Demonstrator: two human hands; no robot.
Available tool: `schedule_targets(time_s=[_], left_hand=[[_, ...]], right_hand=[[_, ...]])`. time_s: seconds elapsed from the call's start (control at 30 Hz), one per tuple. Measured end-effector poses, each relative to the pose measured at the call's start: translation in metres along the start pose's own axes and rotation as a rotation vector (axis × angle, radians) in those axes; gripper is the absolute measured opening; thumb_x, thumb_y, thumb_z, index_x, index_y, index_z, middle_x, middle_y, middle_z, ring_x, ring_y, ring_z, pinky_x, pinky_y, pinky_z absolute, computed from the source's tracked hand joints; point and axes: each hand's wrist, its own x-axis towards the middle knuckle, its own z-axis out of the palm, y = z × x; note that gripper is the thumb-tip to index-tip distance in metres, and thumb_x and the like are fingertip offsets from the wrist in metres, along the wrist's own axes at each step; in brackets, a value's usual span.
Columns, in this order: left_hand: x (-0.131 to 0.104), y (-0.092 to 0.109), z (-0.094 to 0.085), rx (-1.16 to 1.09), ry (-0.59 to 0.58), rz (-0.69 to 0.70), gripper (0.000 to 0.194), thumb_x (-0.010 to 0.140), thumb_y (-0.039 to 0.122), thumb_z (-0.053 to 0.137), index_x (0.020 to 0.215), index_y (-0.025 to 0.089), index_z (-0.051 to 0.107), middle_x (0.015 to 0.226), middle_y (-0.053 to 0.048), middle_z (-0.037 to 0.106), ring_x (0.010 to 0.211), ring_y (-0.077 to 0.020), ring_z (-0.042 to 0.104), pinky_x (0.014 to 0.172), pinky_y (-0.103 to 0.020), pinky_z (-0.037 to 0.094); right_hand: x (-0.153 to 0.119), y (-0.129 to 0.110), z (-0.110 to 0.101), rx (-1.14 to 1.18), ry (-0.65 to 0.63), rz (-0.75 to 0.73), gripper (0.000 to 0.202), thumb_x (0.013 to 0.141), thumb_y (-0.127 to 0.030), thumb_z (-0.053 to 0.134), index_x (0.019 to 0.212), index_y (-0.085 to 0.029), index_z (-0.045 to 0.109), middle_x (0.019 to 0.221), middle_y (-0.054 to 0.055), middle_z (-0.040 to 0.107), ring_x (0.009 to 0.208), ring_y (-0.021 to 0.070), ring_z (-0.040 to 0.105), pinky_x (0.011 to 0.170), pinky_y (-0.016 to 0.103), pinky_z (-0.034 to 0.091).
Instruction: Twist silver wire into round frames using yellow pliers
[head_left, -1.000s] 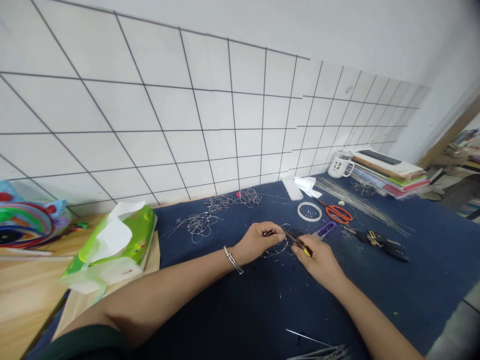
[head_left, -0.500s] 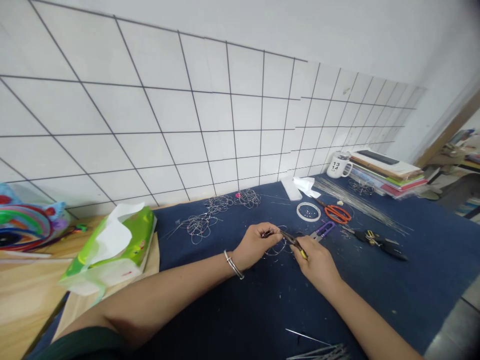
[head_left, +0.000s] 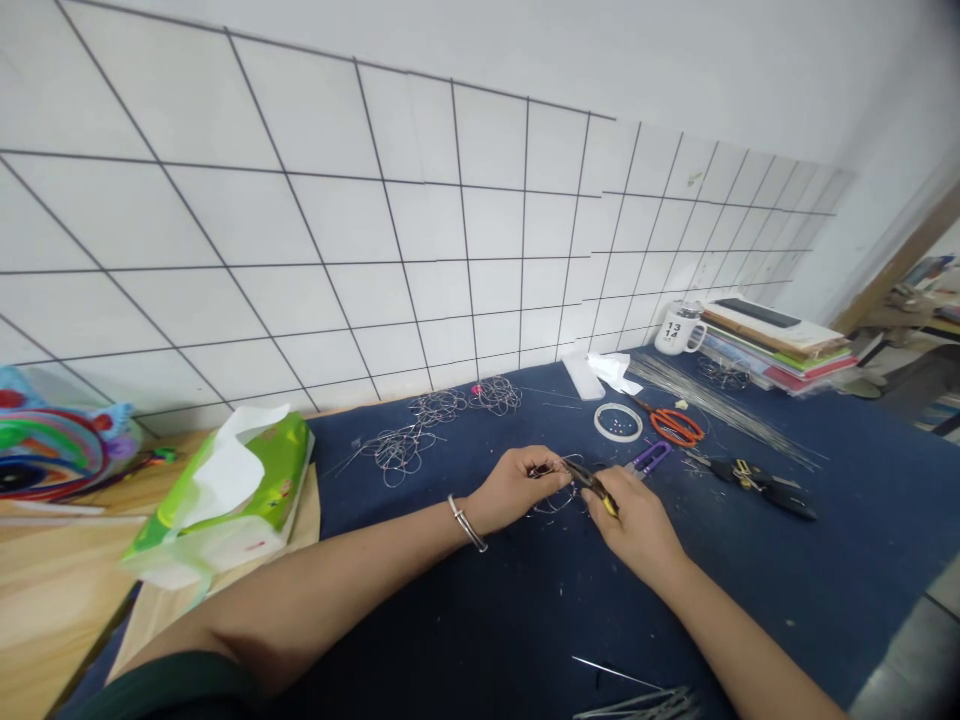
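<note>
My left hand [head_left: 523, 490] pinches a thin looped wire [head_left: 555, 502] between thumb and fingers over the dark blue cloth. Wrapped in my right hand [head_left: 634, 520] is a pair of pliers [head_left: 592, 487] with dark jaws and a yellow patch on the handle. The plier jaws point left and meet the wire close to my left fingertips; whether they grip it is too small to tell. Loops of the wire hang below both hands. Purple-handled snips [head_left: 651, 457] lie just beyond my right hand.
Wire coils [head_left: 401, 452] lie back left. A round dish [head_left: 618, 423] of tiny beads, orange-handled scissors [head_left: 675, 428], black pliers [head_left: 757, 483] and long straight wires [head_left: 720, 405] are to the right. A mug [head_left: 675, 330], stacked papers [head_left: 780, 345] and a tissue pack [head_left: 281, 480] stand near the wall.
The pliers in my right hand have tilted slightly, with the handle a little lower and to the right. My left hand stays almost in place, still pinching the wire.
</note>
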Motion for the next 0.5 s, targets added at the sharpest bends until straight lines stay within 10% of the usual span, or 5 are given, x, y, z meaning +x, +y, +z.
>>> schedule_targets(time_s=[0.5], left_hand=[[-0.0007,-0.0032,-0.0005,0.097,-0.035,0.048,0.022,0.076,0.032,0.056,0.074,0.010,0.061,0.067,-0.001,0.051,0.061,-0.0086,0.043,0.058,-0.021,0.036]], right_hand=[[-0.0019,0.0009,0.0009,-0.007,-0.015,-0.022,0.015,0.085,-0.026,0.038,0.076,-0.020,0.049,0.074,0.003,0.051,0.070,0.0152,0.049,0.064,0.025,0.038]])
